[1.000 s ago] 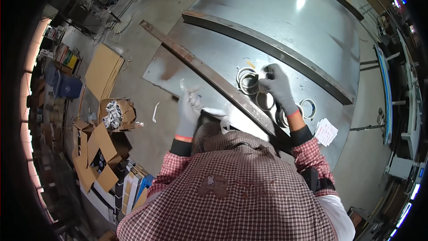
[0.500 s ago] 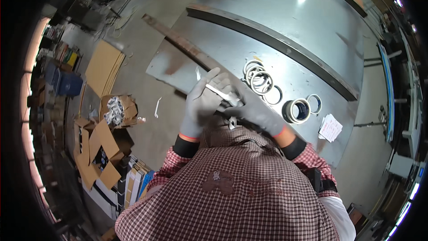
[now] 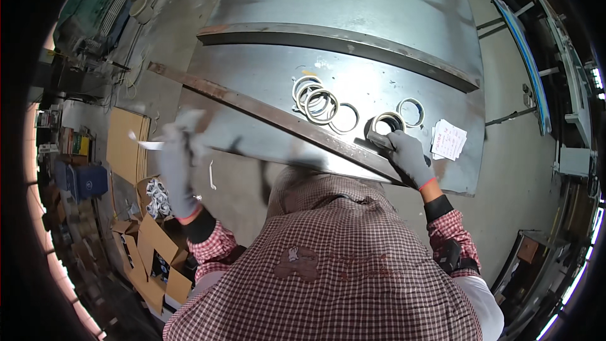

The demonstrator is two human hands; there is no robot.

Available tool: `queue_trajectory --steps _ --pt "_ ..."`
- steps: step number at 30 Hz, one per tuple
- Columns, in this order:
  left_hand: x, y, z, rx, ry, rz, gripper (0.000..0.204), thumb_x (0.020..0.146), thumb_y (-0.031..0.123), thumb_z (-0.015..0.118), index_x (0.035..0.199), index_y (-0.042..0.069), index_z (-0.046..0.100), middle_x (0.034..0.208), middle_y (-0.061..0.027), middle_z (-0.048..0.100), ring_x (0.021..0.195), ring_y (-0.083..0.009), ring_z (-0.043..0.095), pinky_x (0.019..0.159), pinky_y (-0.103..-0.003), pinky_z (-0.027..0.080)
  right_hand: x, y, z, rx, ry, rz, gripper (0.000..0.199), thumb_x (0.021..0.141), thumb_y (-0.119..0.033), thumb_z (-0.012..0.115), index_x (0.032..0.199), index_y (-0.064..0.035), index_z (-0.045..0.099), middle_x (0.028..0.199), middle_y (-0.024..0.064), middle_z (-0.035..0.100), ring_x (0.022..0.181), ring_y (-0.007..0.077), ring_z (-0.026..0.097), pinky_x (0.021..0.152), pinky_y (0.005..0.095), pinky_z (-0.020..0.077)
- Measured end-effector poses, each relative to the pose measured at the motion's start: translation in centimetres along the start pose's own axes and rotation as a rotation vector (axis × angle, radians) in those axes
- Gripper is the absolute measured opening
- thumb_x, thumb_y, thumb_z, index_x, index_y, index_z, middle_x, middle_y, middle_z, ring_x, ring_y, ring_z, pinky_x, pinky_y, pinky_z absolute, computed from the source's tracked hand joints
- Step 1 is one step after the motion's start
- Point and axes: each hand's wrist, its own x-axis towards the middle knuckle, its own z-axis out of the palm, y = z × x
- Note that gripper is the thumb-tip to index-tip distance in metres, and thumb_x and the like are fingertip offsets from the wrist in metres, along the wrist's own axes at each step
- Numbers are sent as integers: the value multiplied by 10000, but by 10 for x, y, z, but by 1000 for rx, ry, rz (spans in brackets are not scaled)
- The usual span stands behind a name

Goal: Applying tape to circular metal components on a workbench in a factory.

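My left hand (image 3: 177,170), in a grey glove and smeared by motion, is off the table's left side above the floor. A white strip (image 3: 150,145) trails from it, and a blurred pale scrap shows at its fingertips. At the table's near right, my gloved right hand (image 3: 410,159) is closed on the near rim of a short stack of rings (image 3: 387,120), pale outside and dark inside; some fingers are hidden. Several loose pale rings (image 3: 321,107) overlap to the left of it. A single ring (image 3: 411,112) lies just beyond the stack.
Two long steel bars, a near one (image 3: 265,112) and a far one (image 3: 341,45), cross the metal table (image 3: 252,79). White paper slips (image 3: 449,140) lie at the right. Cardboard boxes (image 3: 154,246), crumpled white strips (image 3: 158,198) and flat cardboard sheets (image 3: 126,145) are at the left.
My hands were together at the near table edge with a white strip. The left has swung out left with a strip; the right has moved right to the ring stack. The view has shifted.
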Motion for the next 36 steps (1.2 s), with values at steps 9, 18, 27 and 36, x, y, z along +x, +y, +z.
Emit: queue_trajectory --steps 9,18,27,36 --pt "-49 133 173 -1105 -593 -249 417 944 218 529 1244 -69 568 837 -6 638 701 -30 505 605 -187 410 -6 -69 -79 1267 -43 354 178 830 -119 693 942 15 656 654 -55 516 533 25 415 504 201 321" --pt "-29 186 171 -1127 -748 -237 380 824 69 593 1175 -76 611 821 33 590 671 -20 494 579 -176 409 -2 -101 -52 1230 -117 321 264 848 -125 688 1073 11 663 726 -41 562 625 42 477 574 199 385" --pt "-26 171 176 -871 -554 51 383 768 75 592 1113 -90 597 929 -113 674 783 -127 576 720 -291 492 -4 -102 -76 177 131 -104 417 763 -10 561 1175 -74 567 1048 129 627 838 340 646 708 410 522" --pt "-26 160 181 -915 -595 107 427 768 158 614 1097 -108 558 814 -120 605 723 -121 552 661 -272 475 1 -107 -65 -87 46 -27 242 755 -56 609 983 -53 526 851 128 583 694 300 643 565 410 508"
